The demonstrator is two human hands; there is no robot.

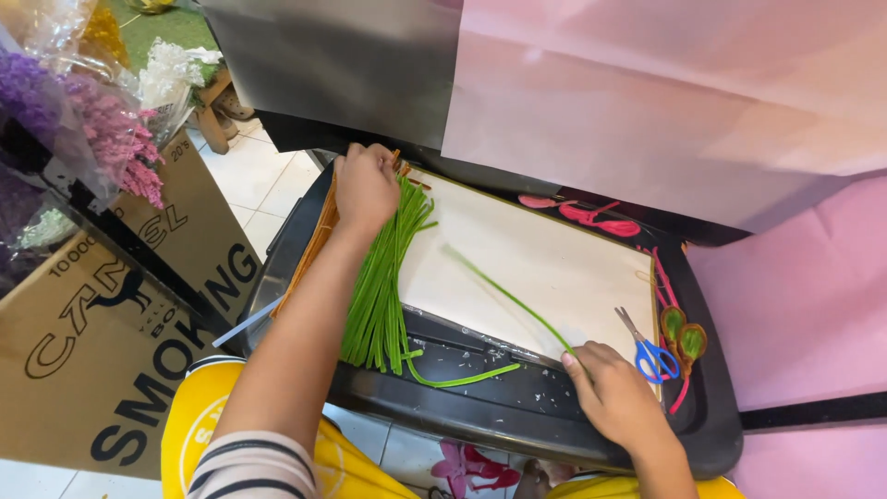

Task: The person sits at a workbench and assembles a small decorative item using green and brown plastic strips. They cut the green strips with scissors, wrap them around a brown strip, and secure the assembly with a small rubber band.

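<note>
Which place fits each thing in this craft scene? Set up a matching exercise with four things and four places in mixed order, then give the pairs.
Things:
1. Blue-handled scissors
2. Bundle of green stems
3. Single green stem
4. Pink cord

Places:
A. Under the left hand
B. Pinched by the right hand, lying across the white board
C. Beyond the board's far edge
D. At the board's right corner, beside the right hand

Pairs: 1-D, 2-A, 3-B, 4-C

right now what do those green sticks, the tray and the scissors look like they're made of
Green sticks: fuzzy, matte and bendy, one curls at its end, so likely chenille pipe cleaners. Tray: dark, smooth, slightly glossy with rounded moulded edges, probably plastic. Scissors: blue glossy handles, likely plastic, with thin grey blades that look like metal.
</note>
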